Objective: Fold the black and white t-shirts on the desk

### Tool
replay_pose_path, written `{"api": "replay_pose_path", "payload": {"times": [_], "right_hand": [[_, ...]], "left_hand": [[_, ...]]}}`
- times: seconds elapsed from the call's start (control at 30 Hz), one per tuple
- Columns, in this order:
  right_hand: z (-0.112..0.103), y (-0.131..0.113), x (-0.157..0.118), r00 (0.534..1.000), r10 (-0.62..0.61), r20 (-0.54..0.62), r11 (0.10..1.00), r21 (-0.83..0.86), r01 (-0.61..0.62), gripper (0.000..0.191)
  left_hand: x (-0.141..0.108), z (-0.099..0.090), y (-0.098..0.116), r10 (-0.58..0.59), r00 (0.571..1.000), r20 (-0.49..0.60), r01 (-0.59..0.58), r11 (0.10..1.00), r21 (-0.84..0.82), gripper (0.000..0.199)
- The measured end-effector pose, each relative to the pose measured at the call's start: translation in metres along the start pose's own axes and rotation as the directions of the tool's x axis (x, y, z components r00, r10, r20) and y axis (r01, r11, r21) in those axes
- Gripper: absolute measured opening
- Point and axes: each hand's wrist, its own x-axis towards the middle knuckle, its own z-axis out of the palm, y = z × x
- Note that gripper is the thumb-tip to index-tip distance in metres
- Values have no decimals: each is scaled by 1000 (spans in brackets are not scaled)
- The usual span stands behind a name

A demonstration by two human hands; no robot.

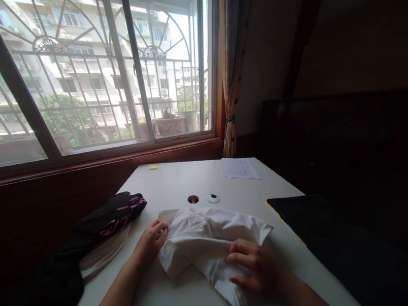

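A white shirt (206,229) lies crumpled and partly folded on the white table (163,302) in front of me. At its left edge is my left hand (155,238), with bent fingers closed on the cloth. My right hand (255,266) rests on the lower right part of the shirt, its fingers slightly bent and apart. Some of the cloth under that palm is hidden.
Dark clothing with pink lettering (104,222) lies at the left, over a pale cloth (104,252). At the right is a black item with a yellow edge (309,219). Papers (241,168), a cable hole (193,199), its round cover (213,198) and a yellow note (153,167) are farther back.
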Motion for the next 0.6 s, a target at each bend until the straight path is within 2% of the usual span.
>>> {"api": "replay_pose_path", "payload": {"times": [0.1, 0.17, 0.23, 0.33, 0.4, 0.5, 0.6], "right_hand": [[3, -2, -2, 999, -42, 14, 999, 13, 42, 56], [5, -6, -3, 997, -71, 30, 997, 3, 71, 65], [8, -12, -1, 994, -83, 65, 996, -25, 84, 60], [13, -18, 2, 991, -90, 98, 994, -46, 95, 29], [18, -20, 5, 993, -84, 80, 994, -62, 89, 12], [22, -16, 6, 997, -70, 27, 992, -107, 73, 15], [17, -4, 6, 995, -36, -92, 990, -136, 23, 20]], "left_hand": [[0, -1, 1, -14, 1000, -1, 14, 1000, 27, 25], [0, -2, 0, -32, 999, -14, 32, 998, 53, 25], [0, -3, -1, -49, 998, -41, 52, 995, 86, 23], [0, -6, -3, -87, 989, -122, 102, 987, 121, 21], [0, -9, -4, -129, 972, -195, 158, 977, 143, 22], [0, -14, -4, -155, 945, -288, 215, 957, 193, 22], [0, -21, -6, -142, 912, -384, 236, 949, 211, 23]]}}
